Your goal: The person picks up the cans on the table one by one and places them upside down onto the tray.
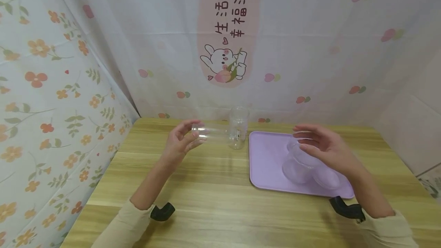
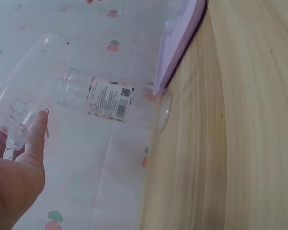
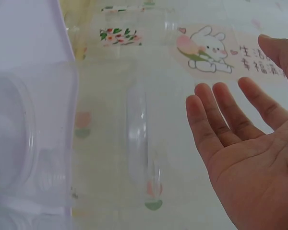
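My left hand (image 1: 180,137) grips a clear cylindrical container (image 1: 215,134) by one end, holding it on its side above the table. In the left wrist view, the thumb and fingers of that hand (image 2: 19,177) are around the container's ridged end. Just beyond stands another clear container (image 2: 146,106), upright on the table, with a printed label (image 2: 110,99). My right hand (image 1: 322,146) is over the purple tray (image 1: 267,160), fingers spread and holding nothing. Below it on the tray stands a wide clear container (image 1: 297,169); the right wrist view shows the hand (image 3: 252,158) apart from it.
A round clear piece (image 1: 326,177) lies on the tray's right part, and a smaller clear one (image 1: 292,143) is partly hidden behind the wide container. The wood-grain table (image 1: 206,202) meets a printed curtain (image 1: 165,49) at its back edge.
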Demonstrator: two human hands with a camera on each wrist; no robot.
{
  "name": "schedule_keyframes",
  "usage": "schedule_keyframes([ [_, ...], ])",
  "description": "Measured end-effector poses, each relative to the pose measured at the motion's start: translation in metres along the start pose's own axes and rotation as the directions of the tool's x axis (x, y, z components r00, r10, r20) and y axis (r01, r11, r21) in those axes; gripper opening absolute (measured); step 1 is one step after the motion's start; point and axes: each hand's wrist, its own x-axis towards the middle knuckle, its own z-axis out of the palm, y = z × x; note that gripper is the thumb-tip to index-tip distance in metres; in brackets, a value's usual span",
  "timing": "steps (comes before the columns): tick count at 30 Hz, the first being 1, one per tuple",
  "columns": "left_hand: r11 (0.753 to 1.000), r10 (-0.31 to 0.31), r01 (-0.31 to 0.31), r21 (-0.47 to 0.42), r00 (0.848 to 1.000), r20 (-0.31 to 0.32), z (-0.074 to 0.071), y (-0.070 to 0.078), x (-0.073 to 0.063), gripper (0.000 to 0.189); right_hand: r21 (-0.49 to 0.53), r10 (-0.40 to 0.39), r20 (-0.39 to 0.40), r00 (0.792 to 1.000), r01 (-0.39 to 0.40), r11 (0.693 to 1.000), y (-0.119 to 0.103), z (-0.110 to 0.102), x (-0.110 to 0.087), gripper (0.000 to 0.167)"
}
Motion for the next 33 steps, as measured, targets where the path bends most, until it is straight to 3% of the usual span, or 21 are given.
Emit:
schedule_keyframes([
  [19, 0.996, -0.017, 0.018, -0.086, 1.0, 0.013, 0.017, -0.006, 0.001, 0.031, 0.022, -0.073, 0.053, 0.996, 0.072, 0.997, -0.003, 0.025, 0.02, 0.057],
  [33, 0.998, -0.021, 0.022, -0.055, 1.0, 0.015, 0.026, -0.009, 0.003, 0.039, 0.012, -0.067, 0.071, 0.995, 0.067, 0.998, 0.001, 0.032, 0.026, 0.059],
])
